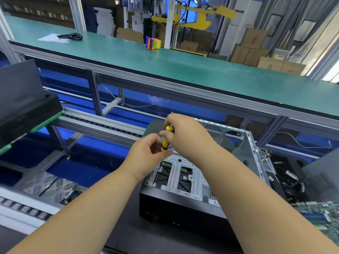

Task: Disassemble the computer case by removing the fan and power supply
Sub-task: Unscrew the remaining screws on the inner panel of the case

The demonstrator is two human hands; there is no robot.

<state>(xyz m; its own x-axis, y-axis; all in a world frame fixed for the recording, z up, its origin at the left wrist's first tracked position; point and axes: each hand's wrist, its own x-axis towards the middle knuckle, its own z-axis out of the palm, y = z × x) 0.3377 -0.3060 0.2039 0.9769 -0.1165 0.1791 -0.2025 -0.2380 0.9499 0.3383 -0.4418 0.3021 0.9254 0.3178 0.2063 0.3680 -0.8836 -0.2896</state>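
Computer case [183, 204] is lying open while both hands, left hand [146, 153] and right hand [185, 132], are gripping a yellow screwdriver [166, 139] above it.

A long bench with a green top [165, 63] runs across the room on a grey metal frame [95, 92], and the floor [77, 77] below it shows blue. On the bench lie a coiled black cable [70, 36] and an orange and blue tape dispenser [153, 43], well apart. Behind it stand stacked cardboard boxes [255, 50], a yellow metal rig [198, 17] and grey curtains [286, 11]. Daylight comes in at the right edge [333, 74].
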